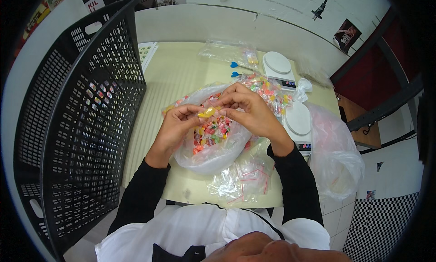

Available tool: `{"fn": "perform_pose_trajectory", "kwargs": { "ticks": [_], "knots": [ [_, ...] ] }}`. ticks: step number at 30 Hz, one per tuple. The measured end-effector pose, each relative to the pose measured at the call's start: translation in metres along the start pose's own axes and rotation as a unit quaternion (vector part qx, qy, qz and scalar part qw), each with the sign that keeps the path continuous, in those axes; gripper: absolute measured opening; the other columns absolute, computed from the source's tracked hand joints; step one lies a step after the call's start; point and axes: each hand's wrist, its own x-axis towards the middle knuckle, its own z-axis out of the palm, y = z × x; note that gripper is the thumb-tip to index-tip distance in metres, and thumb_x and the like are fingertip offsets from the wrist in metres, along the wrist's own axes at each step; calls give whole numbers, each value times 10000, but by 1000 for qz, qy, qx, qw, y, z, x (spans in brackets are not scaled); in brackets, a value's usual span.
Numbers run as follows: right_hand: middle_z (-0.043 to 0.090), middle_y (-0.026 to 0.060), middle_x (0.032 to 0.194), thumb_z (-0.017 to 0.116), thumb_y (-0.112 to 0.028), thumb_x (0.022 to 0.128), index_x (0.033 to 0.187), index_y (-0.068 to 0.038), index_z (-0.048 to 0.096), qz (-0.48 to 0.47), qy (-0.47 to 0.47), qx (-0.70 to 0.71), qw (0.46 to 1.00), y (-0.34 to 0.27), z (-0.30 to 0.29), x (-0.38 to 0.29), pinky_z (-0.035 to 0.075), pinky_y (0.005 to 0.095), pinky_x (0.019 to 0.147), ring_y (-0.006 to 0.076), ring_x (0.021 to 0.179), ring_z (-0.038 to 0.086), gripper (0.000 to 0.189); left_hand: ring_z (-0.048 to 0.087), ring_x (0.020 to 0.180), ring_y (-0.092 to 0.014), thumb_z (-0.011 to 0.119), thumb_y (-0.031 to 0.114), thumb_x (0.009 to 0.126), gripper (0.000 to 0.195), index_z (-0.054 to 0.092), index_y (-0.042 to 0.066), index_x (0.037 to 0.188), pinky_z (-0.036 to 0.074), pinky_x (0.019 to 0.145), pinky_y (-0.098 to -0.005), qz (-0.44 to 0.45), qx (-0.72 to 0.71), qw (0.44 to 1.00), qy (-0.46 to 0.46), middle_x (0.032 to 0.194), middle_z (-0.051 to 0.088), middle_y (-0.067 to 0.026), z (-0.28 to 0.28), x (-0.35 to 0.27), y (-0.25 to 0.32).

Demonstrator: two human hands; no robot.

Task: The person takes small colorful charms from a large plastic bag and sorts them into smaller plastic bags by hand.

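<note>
Between the fingertips of my left hand (177, 124) is a yellow wrapped candy (207, 112). My right hand (250, 110) pinches clear plastic at the candy's right side, close to the left fingertips. Both hands are above an open translucent plastic bag (204, 165) full of colourful wrapped candies (213, 134). Behind my right hand lie more candies in clear bags (265, 88). Small empty zip bags (252, 177) with red strips are spread on the table near me. Whether the clear plastic at my fingers is a wrapper or a small bag, I cannot tell.
Black plastic baskets (88, 126) stand at the left. On the table's right side are two white digital scales (278, 63) and a large translucent bag (335, 160). Two blue heart-shaped handles (235, 74) and clear bags (224, 52) lie at the back. A plug (318, 13) hangs by the wall.
</note>
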Motion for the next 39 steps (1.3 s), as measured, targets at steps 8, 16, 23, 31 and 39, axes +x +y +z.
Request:
{"fn": "perform_pose_trajectory", "kwargs": {
  "ticks": [8, 16, 23, 31, 39],
  "knots": [
    [554, 62, 1019, 640, 6, 837, 1044, -17, 704, -8, 16, 33, 999, 2, 0, 0, 491, 287, 742, 149, 849, 589, 218, 668, 1002, -169, 652, -4, 898, 258, 618, -21, 1153, 535, 894, -293, -6, -23, 1000, -20, 1090, 677, -117, 10, -2, 8],
    [536, 63, 1014, 662, -31, 866, 1039, -36, 705, -8, -58, -32, 998, -4, -1, -3, 478, 293, 795, 181, 953, 559, 178, 673, 942, -143, 658, 71, 927, 256, 621, -29, 1160, 539, 794, -267, -25, 53, 998, -38, 1041, 691, -110, 7, -2, 9],
    [547, 50, 1016, 603, -72, 933, 1073, -43, 701, 7, 34, -22, 999, 6, -7, 4, 465, 268, 823, 149, 965, 559, 173, 667, 943, -138, 635, 70, 930, 150, 631, -10, 1056, 551, 819, -283, 37, -5, 999, 26, 1058, 692, -111, -5, 3, 10],
    [570, 93, 971, 668, -42, 845, 1050, -41, 690, -34, -4, -173, 984, 52, 19, 5, 481, 335, 846, 246, 948, 585, 206, 673, 1019, -182, 591, 120, 966, 194, 561, -4, 1112, 577, 843, -328, 25, -21, 999, 40, 1097, 679, -172, -17, 9, 2],
    [576, 92, 987, 712, -119, 775, 941, -56, 705, -90, 28, -320, 943, 55, 43, 2, 457, 408, 885, 278, 1001, 558, 177, 673, 998, -186, 589, 128, 970, 217, 570, -6, 1140, 575, 841, -321, 45, 17, 997, 66, 1098, 681, -156, -15, 10, 3]
  ]
}}
